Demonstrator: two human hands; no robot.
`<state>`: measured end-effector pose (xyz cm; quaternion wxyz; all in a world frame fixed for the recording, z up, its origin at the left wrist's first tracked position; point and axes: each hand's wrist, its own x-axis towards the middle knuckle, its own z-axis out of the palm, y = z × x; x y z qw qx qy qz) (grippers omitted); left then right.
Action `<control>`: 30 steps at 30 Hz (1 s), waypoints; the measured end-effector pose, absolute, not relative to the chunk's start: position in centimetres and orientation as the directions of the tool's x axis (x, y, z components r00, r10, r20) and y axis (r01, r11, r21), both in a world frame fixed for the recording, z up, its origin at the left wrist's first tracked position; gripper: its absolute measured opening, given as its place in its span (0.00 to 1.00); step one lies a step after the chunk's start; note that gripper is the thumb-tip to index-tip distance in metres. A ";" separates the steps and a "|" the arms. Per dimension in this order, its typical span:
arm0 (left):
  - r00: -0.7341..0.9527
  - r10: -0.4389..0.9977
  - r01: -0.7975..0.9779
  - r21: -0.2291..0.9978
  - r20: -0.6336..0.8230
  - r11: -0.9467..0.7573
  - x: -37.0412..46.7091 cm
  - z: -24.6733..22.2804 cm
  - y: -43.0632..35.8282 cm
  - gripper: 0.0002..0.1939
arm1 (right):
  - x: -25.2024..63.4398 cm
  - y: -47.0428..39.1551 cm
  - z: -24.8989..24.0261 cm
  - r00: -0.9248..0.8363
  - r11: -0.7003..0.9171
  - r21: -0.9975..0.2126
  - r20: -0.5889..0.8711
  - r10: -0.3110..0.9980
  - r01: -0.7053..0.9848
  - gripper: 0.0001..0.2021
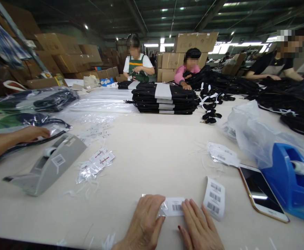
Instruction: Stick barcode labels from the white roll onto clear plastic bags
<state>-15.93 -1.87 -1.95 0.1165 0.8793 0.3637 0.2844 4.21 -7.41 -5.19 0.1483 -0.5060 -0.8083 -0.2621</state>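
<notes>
— Pressing that barcode label (pixel 174 207) flat, both hands are down on the table (pixel 152 152) at the near edge. The left hand (pixel 144 222) has its fingers spread open, the fingertips lying on the label's left end, where a bit of clear film seems to stick out. The right hand (pixel 199 225) lies open too, fingertips on the right end. Neither hand is closed around anything; they only press.

— So how would you do it well?

— My judgement: keep one end pinned and smooth outward with the other hand, so no crease or bubble is caught under the film. Flat fingertips are better than nails; the print should stay clean for scanning.

— What is within reach?

— A strip of labels (pixel 214 198) curls up just beside the right hand, its near end lifting off the table. Beyond it lies a phone (pixel 261 192), face up, touching or nearly touching the blue tape dispenser (pixel 292 184). To the left stands a grey tape dispenser (pixel 50 163), with a loose heap of tags (pixel 96 165) beside it.

— Anything to watch out for?

— The strip lies close enough that a sweeping right hand could drag it, I think. Small strokes would be safer.

— And the others?

— Another person's hand (pixel 34 132) rests on bagged goods at the left edge. Across the table a stack of folded black clothes (pixel 164 99) stands well apart from the label, and people are at work behind it.
</notes>
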 end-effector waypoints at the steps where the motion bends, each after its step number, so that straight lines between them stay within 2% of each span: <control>1: 0.567 0.718 0.609 0.381 0.404 -0.696 -16.3 -1.7 -1.7 0.24 | 4.3 -7.5 -5.5 -0.412 0.326 0.253 0.513 0.753 0.911 0.20; 3: 0.551 0.755 0.679 0.336 0.355 -0.653 -17.0 -1.7 -1.5 0.32 | 4.0 -7.7 -6.1 -0.355 0.283 0.214 0.531 0.770 0.935 0.23; 5: 0.547 0.778 0.699 0.343 0.310 -0.628 -17.5 -2.0 -1.4 0.35 | 3.6 -7.8 -6.6 -0.334 0.274 0.191 0.552 0.764 0.943 0.24; 10: 0.524 0.791 0.677 0.410 0.315 -0.611 -17.6 -3.1 -1.3 0.32 | 2.2 -7.7 -7.0 -0.322 0.279 0.166 0.580 0.748 0.946 0.27; 14: 0.513 0.798 0.660 0.450 0.315 -0.602 -17.5 -3.0 -1.3 0.31 | 1.0 -7.4 -6.7 -0.308 0.289 0.129 0.594 0.743 0.949 0.27; 22: 0.499 0.835 0.638 0.554 0.232 -0.534 -17.4 -2.6 -1.1 0.28 | -1.0 -6.7 -6.6 -0.284 0.398 -0.036 0.642 0.712 0.917 0.28; 26: 0.388 0.910 0.648 0.660 0.142 -0.380 -19.2 -1.4 -0.6 0.28 | -0.1 -6.3 -5.7 -0.196 0.377 -0.211 0.579 0.792 0.902 0.25; 30: 0.225 0.974 0.755 0.635 -0.013 -0.166 -21.5 0.2 -0.2 0.17 | 0.1 -4.6 -3.8 -0.160 0.354 -0.332 0.492 0.856 0.875 0.20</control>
